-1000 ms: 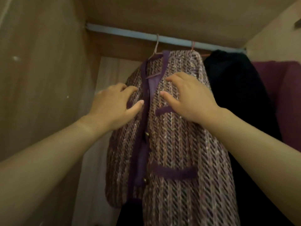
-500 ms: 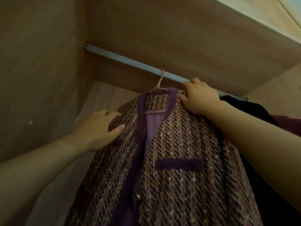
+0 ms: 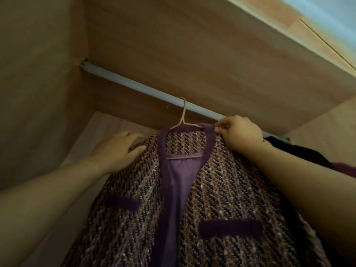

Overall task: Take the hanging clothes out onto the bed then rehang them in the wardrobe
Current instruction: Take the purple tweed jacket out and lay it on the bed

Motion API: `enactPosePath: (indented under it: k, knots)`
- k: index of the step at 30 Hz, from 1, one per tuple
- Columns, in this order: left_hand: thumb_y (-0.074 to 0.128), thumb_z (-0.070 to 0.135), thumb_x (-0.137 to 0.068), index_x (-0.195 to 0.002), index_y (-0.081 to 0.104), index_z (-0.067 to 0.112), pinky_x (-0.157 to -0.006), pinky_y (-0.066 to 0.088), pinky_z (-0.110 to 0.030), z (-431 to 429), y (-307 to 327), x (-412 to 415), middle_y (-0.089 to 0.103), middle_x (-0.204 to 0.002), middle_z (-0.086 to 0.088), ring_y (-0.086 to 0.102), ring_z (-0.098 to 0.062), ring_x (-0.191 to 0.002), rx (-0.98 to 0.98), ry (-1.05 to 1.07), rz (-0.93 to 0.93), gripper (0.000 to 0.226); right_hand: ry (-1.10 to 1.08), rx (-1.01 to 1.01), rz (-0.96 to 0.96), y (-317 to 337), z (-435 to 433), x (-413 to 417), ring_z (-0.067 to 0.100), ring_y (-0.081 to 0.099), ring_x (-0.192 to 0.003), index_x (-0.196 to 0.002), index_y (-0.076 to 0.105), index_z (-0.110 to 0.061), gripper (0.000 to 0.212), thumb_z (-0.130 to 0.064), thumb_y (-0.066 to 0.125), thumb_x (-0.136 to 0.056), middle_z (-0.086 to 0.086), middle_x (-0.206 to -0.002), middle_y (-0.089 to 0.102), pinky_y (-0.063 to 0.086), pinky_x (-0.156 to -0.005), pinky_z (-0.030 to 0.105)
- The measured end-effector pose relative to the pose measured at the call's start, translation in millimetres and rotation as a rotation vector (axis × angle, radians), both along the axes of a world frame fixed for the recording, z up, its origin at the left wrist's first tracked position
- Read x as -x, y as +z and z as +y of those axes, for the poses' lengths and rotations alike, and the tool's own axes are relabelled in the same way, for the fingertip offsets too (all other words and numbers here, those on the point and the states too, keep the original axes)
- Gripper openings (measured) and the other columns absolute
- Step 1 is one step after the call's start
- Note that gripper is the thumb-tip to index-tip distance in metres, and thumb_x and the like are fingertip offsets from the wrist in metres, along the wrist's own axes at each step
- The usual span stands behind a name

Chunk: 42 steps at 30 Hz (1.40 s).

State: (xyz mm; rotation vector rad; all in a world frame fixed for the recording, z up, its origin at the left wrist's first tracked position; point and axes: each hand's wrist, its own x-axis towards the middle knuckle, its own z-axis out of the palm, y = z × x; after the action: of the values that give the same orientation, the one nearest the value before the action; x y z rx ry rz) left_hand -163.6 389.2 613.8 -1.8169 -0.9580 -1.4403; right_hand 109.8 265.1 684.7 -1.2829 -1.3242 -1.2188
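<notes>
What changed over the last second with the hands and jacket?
The right hand rose up the tweed jacket from chest to collar, where it now pinches the purple trim. The left hand slid out to the shoulder and rests there. The hanger stays hooked on the rail.

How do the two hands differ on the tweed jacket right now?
The left hand lies flat on the tweed jacket, fingers straight; the right hand pinches its purple collar trim. The right hand sits higher, near the rail; the left hand lower. Both touch the jacket.
</notes>
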Motion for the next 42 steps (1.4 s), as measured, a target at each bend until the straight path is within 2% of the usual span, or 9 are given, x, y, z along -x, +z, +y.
enactPosePath:
  k: [7,12,21,25,28,31,34,37,42]
  knots:
    - [0.042,0.049,-0.094,-0.136,0.045,0.023,-0.099,0.040,-0.036,4.8,25.7,-31.2,0.044,-0.140,-0.004,0.044,-0.024,-0.126,-0.087,-0.170,-0.125,0.049,-0.005,-0.172,-0.019,2.5,9.0,-15.3,0.023,0.061,-0.092,-0.100,0.067,-0.036,0.017,-0.039,0.053,-0.091,-0.003,-0.101,0.069,0.045,-0.062,0.029]
    - [0.044,0.046,-0.094,-0.136,0.044,0.023,-0.099,0.038,-0.034,15.0,24.4,-38.8,0.044,-0.140,-0.004,0.042,-0.023,-0.127,-0.133,-0.188,-0.122,0.048,0.091,-0.237,-0.006,-36.1,23.9,-35.9,0.016,0.063,-0.089,-0.100,0.069,-0.037,0.017,-0.039,0.054,-0.091,-0.010,-0.099,0.071,0.036,-0.050,0.023]
    - [0.044,0.045,-0.094,-0.138,0.042,0.025,-0.104,0.036,-0.038,24.7,31.1,-45.2,0.038,-0.145,-0.007,0.041,-0.027,-0.129,-0.110,-0.169,-0.108,0.048,0.110,-0.329,-0.012,-14.3,25.6,-36.1,0.025,0.062,-0.093,-0.106,0.068,-0.034,0.020,-0.036,0.053,-0.092,-0.001,-0.105,0.069,0.038,-0.054,0.028]
    - [0.047,0.045,-0.092,-0.137,0.042,0.026,-0.101,0.036,-0.042,22.8,27.5,-42.1,0.038,-0.140,-0.008,0.039,-0.030,-0.127,-0.237,-0.152,-0.185,0.049,0.154,-0.419,-0.045,-29.2,29.2,-49.3,0.023,0.062,-0.093,-0.105,0.069,-0.035,0.020,-0.035,0.055,-0.091,-0.004,-0.105,0.070,0.031,-0.054,0.026]
    - [0.046,0.049,-0.092,-0.140,0.037,0.030,-0.104,0.032,-0.045,14.9,23.8,-41.9,0.036,-0.142,-0.007,0.034,-0.031,-0.130,-0.254,-0.073,-0.195,0.052,0.225,-0.425,-0.020,-45.3,27.5,-62.5,0.021,0.064,-0.092,-0.103,0.070,-0.035,0.019,-0.036,0.059,-0.088,-0.005,-0.102,0.071,0.039,-0.058,0.026]
    - [0.040,0.057,-0.092,-0.139,0.036,0.035,-0.100,0.036,-0.044,10.0,16.0,-39.9,0.046,-0.137,-0.007,0.041,-0.031,-0.125,-0.205,-0.055,-0.080,0.052,0.287,-0.387,0.004,-70.7,20.9,-70.6,0.015,0.063,-0.092,-0.100,0.070,-0.037,0.017,-0.035,0.061,-0.087,-0.010,-0.097,0.070,0.045,-0.065,0.027]
    - [0.032,0.070,-0.083,-0.129,0.040,0.039,-0.088,0.043,-0.038,2.1,-17.6,-40.2,0.057,-0.124,-0.005,0.053,-0.029,-0.113,-0.155,-0.039,0.048,0.056,0.384,-0.289,0.024,-104.9,18.6,-84.6,0.008,0.064,-0.088,-0.095,0.070,-0.039,0.014,-0.034,0.064,-0.084,-0.019,-0.089,0.066,0.049,-0.073,0.029]
    - [0.032,0.068,-0.082,-0.124,0.045,0.038,-0.072,0.040,-0.031,-12.9,-82.8,-46.8,0.059,-0.119,0.002,0.057,-0.024,-0.102,-0.127,-0.067,0.009,0.054,0.449,-0.187,0.007,-146.2,17.7,-99.2,0.011,0.065,-0.083,-0.096,0.071,-0.035,0.017,-0.034,0.064,-0.081,-0.011,-0.088,0.069,0.053,-0.078,0.038]
    - [0.035,0.064,-0.084,-0.120,0.050,0.038,-0.070,0.041,-0.030,-33.9,-185.3,-53.0,0.060,-0.113,0.005,0.055,-0.018,-0.101,0.027,-0.104,-0.060,0.047,0.432,-0.049,-0.024,-217.4,8.1,-102.8,0.014,0.063,-0.079,-0.100,0.072,-0.027,0.019,-0.030,0.065,-0.082,-0.006,-0.084,0.067,0.049,-0.071,0.029]
